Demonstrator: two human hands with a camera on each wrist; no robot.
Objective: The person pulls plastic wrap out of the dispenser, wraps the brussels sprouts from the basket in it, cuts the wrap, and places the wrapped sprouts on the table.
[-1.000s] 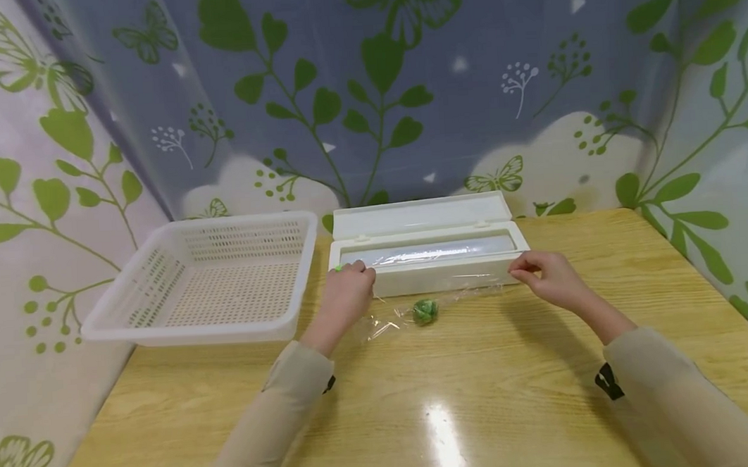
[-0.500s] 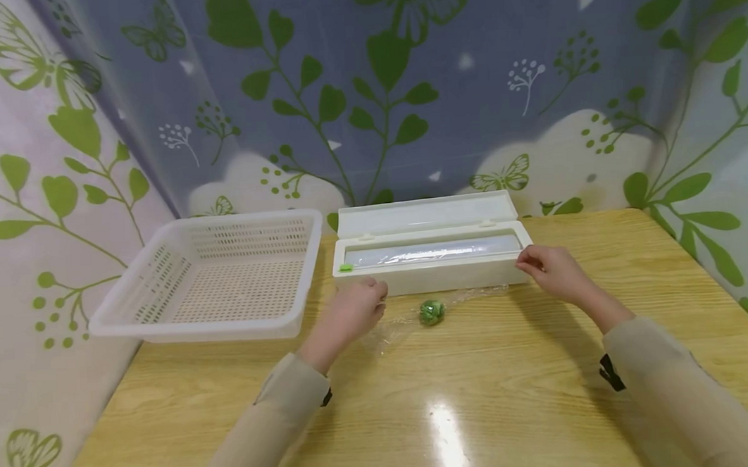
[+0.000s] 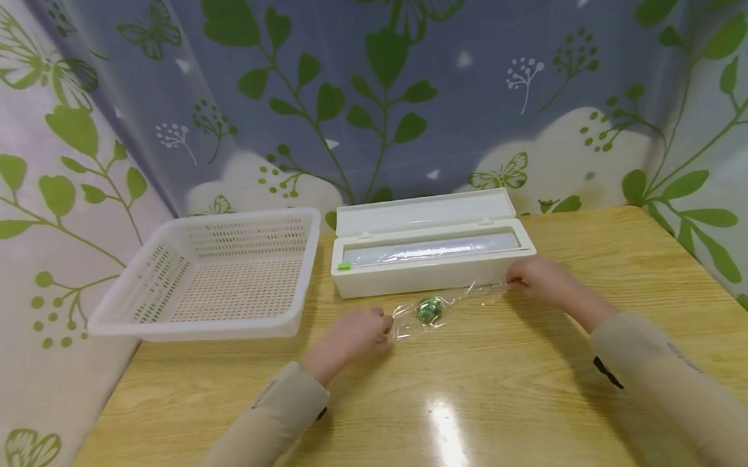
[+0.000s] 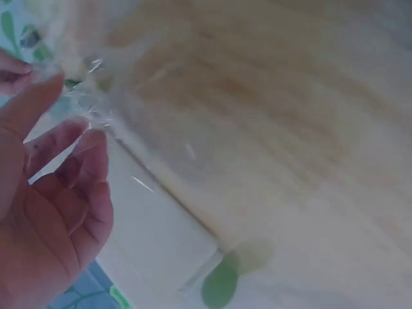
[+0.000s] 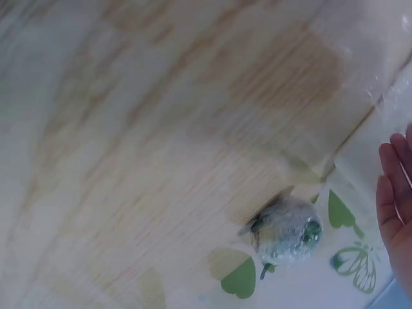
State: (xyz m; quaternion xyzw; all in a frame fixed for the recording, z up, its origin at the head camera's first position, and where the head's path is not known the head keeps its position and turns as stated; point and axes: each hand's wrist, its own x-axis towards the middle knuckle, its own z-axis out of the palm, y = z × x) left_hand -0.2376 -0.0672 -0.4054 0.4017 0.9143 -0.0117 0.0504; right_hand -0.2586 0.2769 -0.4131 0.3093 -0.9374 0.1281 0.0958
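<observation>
A small round green vegetable (image 3: 429, 310), its exact kind unclear, lies on the table with clear cling film (image 3: 410, 322) over it. My left hand (image 3: 354, 339) pinches the film's left end, just above the table. In the left wrist view, thumb and fingertips (image 4: 90, 138) meet the crinkled film. At the film's right end, my right hand (image 3: 551, 288) grips the edge near the dispenser's front corner. Behind the vegetable stands a white cling film dispenser (image 3: 436, 277) with its lid raised and a roll inside. In the right wrist view the right hand (image 5: 398, 193) shows only partly.
A white slotted plastic basket (image 3: 290, 326) stands left of the dispenser. A green slider (image 3: 344, 266) sits at the left end of the dispenser's rim. The wooden table (image 3: 516, 409) ends at a leaf-patterned curtain (image 3: 458, 137).
My left hand has come down from the dispenser's left front to the table, drawing the film toward me over the vegetable. My right hand has dropped slightly with the film's other end.
</observation>
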